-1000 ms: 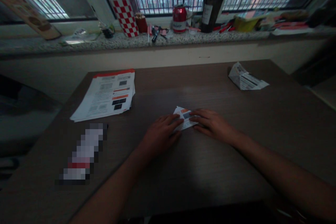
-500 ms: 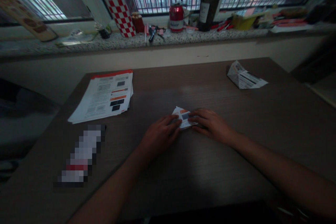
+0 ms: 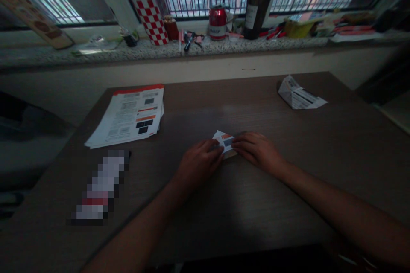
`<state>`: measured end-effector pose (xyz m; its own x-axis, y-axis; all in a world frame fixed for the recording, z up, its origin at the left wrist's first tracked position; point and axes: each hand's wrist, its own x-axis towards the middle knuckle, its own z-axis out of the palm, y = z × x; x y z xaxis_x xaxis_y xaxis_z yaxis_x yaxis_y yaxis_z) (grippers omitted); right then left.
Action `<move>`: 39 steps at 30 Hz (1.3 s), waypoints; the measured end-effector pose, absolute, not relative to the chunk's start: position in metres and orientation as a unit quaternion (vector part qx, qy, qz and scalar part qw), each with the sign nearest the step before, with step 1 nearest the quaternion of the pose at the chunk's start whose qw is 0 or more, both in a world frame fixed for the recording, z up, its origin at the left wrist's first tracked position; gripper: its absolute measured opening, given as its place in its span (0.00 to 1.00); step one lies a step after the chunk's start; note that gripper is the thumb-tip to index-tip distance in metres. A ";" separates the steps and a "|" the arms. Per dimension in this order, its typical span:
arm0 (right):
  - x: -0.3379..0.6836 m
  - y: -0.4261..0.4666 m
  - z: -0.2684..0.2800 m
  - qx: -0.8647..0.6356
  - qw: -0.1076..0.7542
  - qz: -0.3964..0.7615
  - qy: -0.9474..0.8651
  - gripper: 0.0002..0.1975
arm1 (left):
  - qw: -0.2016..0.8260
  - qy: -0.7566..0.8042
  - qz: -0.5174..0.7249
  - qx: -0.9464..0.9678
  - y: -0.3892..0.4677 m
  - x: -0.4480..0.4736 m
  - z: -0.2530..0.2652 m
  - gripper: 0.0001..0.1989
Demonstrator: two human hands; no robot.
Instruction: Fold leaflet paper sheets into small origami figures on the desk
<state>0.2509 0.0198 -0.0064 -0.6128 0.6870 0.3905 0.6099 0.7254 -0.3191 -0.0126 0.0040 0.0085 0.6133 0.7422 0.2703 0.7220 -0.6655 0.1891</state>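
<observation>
A small folded paper (image 3: pixel 226 143), white with orange and grey print, lies on the brown table (image 3: pixel 198 113) between my hands. My left hand (image 3: pixel 202 158) grips its left side, thumb and fingers closed at the edge. From the right, my right hand (image 3: pixel 254 149) has its fingers bunched on the paper's other side. The fingers cover parts of both edges. Farther off at the right rests another folded paper shape (image 3: pixel 301 95), standing partly raised.
A stack of printed sheets (image 3: pixel 128 115) lies at the left, with a pixelated object (image 3: pixel 101 185) in front of it. Along the stone windowsill (image 3: pixel 153 53) stand a red can (image 3: pixel 217 23), a dark bottle (image 3: pixel 254 13), a checkered bottle (image 3: pixel 152 21) and a yellow container (image 3: pixel 297 27).
My right-hand fingers have drawn closer together on the folded paper, and a brownish strip now shows at its near edge. The whole view has shifted slightly.
</observation>
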 end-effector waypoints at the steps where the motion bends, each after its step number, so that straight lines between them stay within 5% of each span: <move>1: 0.250 0.020 -0.006 -0.361 0.251 0.076 -0.895 0.11 | 0.026 0.408 0.166 0.897 0.004 -0.012 0.008 0.11; 17: 0.252 0.010 0.011 -0.401 0.316 -0.057 -0.858 0.16 | 0.064 0.468 0.212 0.855 0.005 -0.012 0.010 0.10; 39: 0.233 -0.001 0.010 -0.391 0.210 0.044 -0.895 0.16 | 0.068 0.454 0.312 0.832 0.001 -0.008 0.012 0.08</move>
<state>0.2335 -0.0013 0.0098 -0.6063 0.7183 0.3412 0.6813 0.6905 -0.2431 -0.0075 0.0013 0.0123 0.3925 0.7980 0.4573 0.7128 -0.5782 0.3971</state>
